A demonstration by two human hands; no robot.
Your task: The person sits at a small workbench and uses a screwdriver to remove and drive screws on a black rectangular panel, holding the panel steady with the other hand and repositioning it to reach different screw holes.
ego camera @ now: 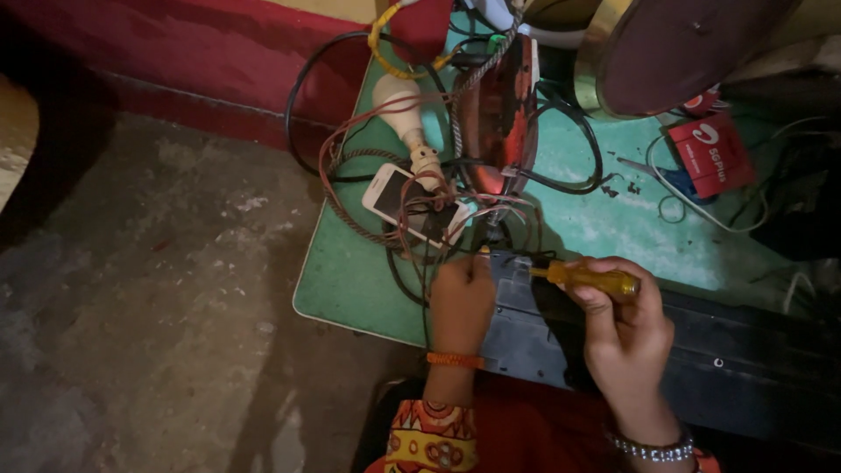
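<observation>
**Hands at a dark device on a green table**

Head view: the right hand (pixel 624 328) has its fingers closed around the amber plastic handle of a screwdriver (pixel 585 278), which lies nearly level with its shaft pointing left. The shaft reaches the top edge of a long dark grey metal casing (pixel 526 337) at the near edge of the green table (pixel 350 271). The left hand (pixel 460 307) presses against the casing's left end, fingers curled; whether they grip anything cannot be told. Just beyond the casing lie a white smartphone (pixel 385 194), tangled brown and black wires (pixel 420 219) and a cream light bulb (pixel 399 105). A red box (pixel 710 153) sits farther right.
</observation>
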